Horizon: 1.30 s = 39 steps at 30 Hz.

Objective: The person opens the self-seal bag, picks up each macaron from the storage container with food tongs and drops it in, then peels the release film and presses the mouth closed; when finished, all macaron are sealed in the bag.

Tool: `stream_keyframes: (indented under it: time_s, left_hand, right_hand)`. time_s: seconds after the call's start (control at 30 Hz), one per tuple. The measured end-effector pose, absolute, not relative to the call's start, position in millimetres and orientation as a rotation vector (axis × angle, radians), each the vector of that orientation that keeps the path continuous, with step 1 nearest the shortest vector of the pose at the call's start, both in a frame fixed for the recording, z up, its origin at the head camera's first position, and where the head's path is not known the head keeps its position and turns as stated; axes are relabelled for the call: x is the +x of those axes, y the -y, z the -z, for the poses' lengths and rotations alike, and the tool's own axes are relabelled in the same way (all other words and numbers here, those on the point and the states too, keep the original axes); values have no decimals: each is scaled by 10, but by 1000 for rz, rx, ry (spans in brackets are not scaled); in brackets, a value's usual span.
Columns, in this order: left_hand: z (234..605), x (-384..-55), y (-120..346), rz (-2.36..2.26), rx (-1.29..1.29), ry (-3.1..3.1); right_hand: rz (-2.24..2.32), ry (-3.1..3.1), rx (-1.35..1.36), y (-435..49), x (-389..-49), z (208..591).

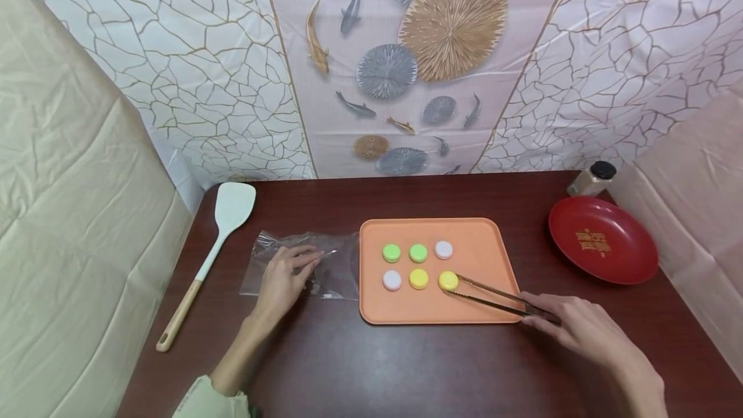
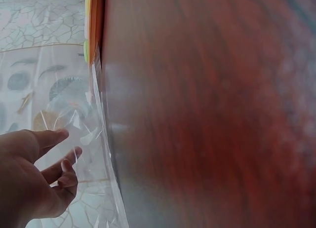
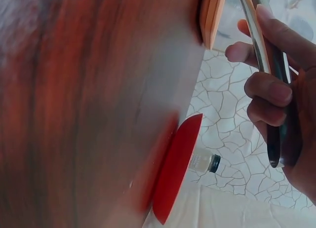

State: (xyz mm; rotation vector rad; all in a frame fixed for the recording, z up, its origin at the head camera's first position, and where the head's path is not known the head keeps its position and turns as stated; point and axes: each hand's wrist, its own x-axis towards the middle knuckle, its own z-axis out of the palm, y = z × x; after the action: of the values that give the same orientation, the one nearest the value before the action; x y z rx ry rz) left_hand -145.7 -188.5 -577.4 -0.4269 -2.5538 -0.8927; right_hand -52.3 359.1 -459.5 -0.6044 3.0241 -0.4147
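My right hand [image 1: 586, 324] grips a pair of metal tongs [image 1: 493, 295], whose tips stand on either side of a yellow macaron [image 1: 449, 280]. That macaron lies on an orange tray [image 1: 377, 308]. Beside it sit another yellow macaron [image 1: 418, 278], two green ones and two pale lilac ones, in two rows. Left of the tray, a clear plastic bag [image 1: 342, 282] lies flat on the table. Over the bag rests my left hand [image 1: 284, 276], fingers loosely bent. In the left wrist view, its thumb and fingers stand apart beside the crinkled plastic.
A white spatula [image 1: 234, 205] with a wooden handle lies at the far left of the dark wood table [image 1: 371, 373]. On the right are a red plate [image 1: 627, 244] with gold characters and a small black-capped jar [image 1: 591, 179] behind it. Patterned cloth hangs behind the table.
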Motion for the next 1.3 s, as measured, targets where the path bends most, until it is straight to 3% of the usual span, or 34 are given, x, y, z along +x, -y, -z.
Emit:
stream_keyframes:
  time_s: [0.2, 0.57, 0.73, 0.97, 1.3]
  left_hand:
    - [5775, -1447, 1905, 952, -457, 2512]
    - [5017, -1148, 1677, 973, -423, 2577]
    - [5071, -1166, 1746, 1020, -477, 2550]
    - [5567, -1361, 1961, 1141, -577, 2415]
    - [5209, -1173, 1899, 1183, -626, 2376]
  right_hand:
    - [422, -3053, -670, -3570, -534, 4562]
    - [578, -2977, -855, -3119, -815, 4443]
    - [583, -2922, -877, -2758, -972, 4466]
    - [558, -2937, -1010, -2270, -1136, 4540]
    - [410, -2948, -1153, -1618, -1300, 4619]
